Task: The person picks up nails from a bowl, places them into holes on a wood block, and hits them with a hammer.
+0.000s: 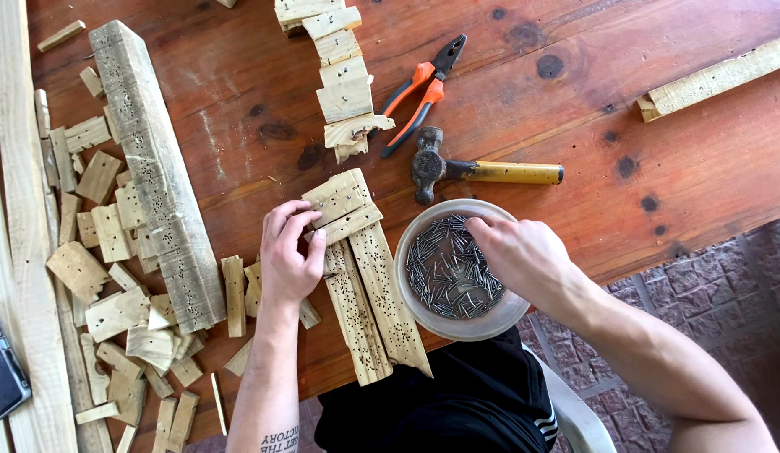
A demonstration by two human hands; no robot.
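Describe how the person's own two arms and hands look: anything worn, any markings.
Both arms are bare, with no sleeves, gloves, rings or watch visible. The left hand leads to a forearm that carries a dark tattoo of lettering near the frame's bottom edge. The right hand and its forearm show no markings. Fingernails look short.

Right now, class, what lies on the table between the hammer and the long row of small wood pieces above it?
In the head view, orange-handled pliers lie between the hammer and the row of small wood pieces, their handle tips near the hammer's head.
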